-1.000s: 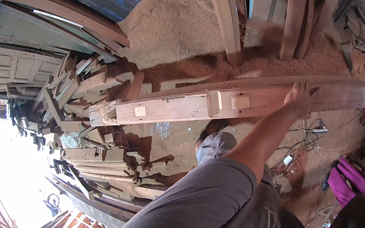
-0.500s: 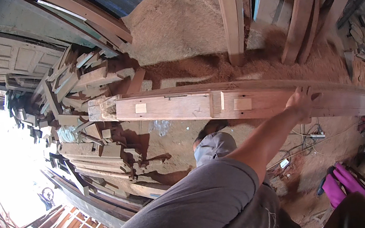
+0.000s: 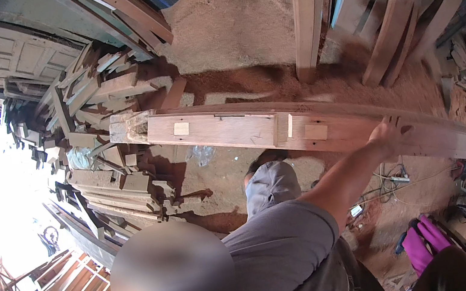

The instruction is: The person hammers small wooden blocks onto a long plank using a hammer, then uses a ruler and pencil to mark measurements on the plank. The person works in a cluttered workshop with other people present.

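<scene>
A long reddish wooden beam [image 3: 224,127] runs across the view from left to right. It has small pale rectangular patches, a dark crack and a rough, battered left end. On its right half lies my left hand [image 3: 387,132], its fingers stretched and apart on the wood. My bare left forearm reaches across from a grey short sleeve. My right hand is out of view. Below the beam a grey trouser leg [image 3: 273,185] shows, with a shadowed limb or foot that I cannot make out. A blurred patch covers part of the grey shirt at lower left.
Stacked wood offcuts [image 3: 121,190] are heaped at the left, near an old panelled door [image 3: 17,51]. Long planks [image 3: 395,16] lean at the far right. Sawdust [image 3: 226,24] is piled at the far side. Cables [image 3: 394,181] and a purple garment [image 3: 428,239] lie at the right.
The view has turned slightly, so the beam slants more down to the right. My left hand keeps about the same place on the beam.
</scene>
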### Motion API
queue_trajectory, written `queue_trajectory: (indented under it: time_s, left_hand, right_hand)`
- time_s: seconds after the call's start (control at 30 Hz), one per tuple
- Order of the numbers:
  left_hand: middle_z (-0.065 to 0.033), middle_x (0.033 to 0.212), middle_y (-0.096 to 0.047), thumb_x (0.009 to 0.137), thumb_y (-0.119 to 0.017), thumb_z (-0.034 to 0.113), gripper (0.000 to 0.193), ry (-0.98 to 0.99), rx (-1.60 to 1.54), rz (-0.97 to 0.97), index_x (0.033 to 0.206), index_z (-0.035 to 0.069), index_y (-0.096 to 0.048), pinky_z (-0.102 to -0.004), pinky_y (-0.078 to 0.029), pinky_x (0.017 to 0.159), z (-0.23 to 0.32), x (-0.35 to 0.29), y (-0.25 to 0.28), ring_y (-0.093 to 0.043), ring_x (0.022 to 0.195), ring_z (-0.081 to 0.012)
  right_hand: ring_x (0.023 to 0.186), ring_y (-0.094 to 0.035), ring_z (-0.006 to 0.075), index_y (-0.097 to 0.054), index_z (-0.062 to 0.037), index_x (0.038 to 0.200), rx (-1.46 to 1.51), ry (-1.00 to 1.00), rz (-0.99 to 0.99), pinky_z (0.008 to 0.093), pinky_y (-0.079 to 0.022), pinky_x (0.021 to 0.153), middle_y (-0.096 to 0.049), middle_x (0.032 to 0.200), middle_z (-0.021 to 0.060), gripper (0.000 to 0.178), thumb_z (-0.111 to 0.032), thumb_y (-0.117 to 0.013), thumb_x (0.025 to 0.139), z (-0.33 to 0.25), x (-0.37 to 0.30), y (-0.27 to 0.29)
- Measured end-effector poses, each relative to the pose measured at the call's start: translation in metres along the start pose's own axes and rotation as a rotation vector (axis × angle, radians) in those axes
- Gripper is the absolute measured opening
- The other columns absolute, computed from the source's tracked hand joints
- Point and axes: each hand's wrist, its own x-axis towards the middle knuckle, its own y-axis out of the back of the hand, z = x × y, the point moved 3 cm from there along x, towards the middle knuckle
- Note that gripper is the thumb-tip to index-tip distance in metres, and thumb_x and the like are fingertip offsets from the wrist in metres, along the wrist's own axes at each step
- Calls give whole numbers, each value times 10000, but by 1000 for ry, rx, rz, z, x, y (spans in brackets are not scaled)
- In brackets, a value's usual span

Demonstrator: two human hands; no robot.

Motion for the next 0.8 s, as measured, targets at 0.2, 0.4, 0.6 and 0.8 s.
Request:
queue_trajectory:
  time_s: [0.2,0.4,0.6,0.8]
  left_hand:
    - [-192,1615,-393,837,-771,483,953,-21,-105,-25,1647,186,-366,-518,-255,1250,1,-3,10,-318,1522,-381]
    - [-161,1482,-538,817,-831,430,723,-234,-378,766,1435,131,-603,-533,-343,1210,-53,-63,9,-435,1425,-421]
    - [-115,1199,-693,772,-861,256,403,99,-246,848,1121,99,-734,-534,-489,981,-179,-281,74,-642,1139,-356]
    - [-82,1094,-668,759,-894,311,348,326,198,936,991,118,-720,-540,-447,1007,-291,-439,73,-620,1096,-349]
  right_hand:
    - [855,-617,140,-638,-48,1057,9,18,-59,284,-498,773,-628,877,55,266,-313,-658,1056,-7,12,10]
    - [866,-609,135,-633,-48,1060,84,-21,-126,279,-493,782,-619,880,51,266,-314,-641,1072,0,31,34]
    - [828,-610,150,-606,-48,1000,109,-448,547,295,-494,757,-612,890,63,245,-278,-639,1078,188,71,9]
    - [900,-630,382,-618,3,930,-711,-361,594,482,-489,842,-651,928,185,379,-306,-499,1117,239,124,-48]
